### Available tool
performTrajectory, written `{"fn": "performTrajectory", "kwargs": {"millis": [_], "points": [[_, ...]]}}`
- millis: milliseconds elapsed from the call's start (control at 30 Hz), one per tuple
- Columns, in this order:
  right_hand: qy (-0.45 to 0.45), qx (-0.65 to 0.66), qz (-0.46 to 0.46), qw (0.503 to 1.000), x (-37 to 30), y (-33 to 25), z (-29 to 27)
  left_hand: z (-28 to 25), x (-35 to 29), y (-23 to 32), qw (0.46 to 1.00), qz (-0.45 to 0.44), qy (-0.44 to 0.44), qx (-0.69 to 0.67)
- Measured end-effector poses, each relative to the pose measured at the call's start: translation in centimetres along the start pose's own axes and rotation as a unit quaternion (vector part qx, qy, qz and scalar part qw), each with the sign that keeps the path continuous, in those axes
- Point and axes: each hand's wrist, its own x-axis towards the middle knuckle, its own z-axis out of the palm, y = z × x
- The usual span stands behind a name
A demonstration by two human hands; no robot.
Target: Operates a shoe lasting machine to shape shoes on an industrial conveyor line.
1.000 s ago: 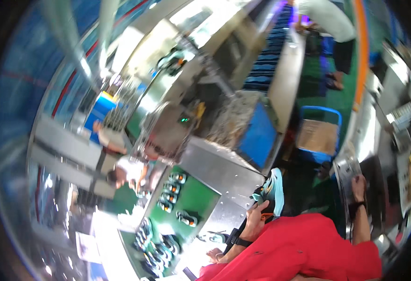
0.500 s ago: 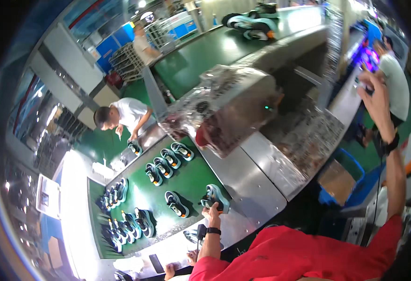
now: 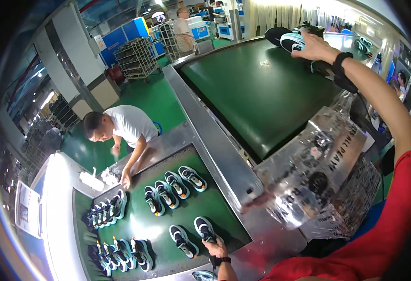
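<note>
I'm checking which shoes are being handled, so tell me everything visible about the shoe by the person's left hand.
The shoe is a dark sneaker with a pale sole edge and light lining, lying upright on the lower green belt, toe pointing up the belt. The left hand touches its heel end. A matching sneaker lies just beside it, apart. Material is too small to tell.

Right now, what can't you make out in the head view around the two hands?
- Left hand: on the shoe at the lower belt; finger grip hidden behind the hand itself.
- Right hand: on a shoe on the upper belt; palm side hidden, so grip is unclear.
- Shoe at the bottom edge: cut off by the frame.
- Far shoes: too small, warped at the rim.
</note>
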Motion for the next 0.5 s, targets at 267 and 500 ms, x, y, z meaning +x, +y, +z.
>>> {"fn": "performTrajectory", "kwargs": {"millis": [267, 500], "points": [[-0.006, 0.023, 0.006, 1.000, 1.3, -2.1, 1.9, 0.0, 1.1, 1.1, 0.999, -0.040, 0.004, -0.018], [0.223, 0.149, -0.118, 0.956, -5.9, 2.8, -4.1, -0.4, 2.3, -1.2, 0.992, 0.091, -0.055, 0.067]]}}
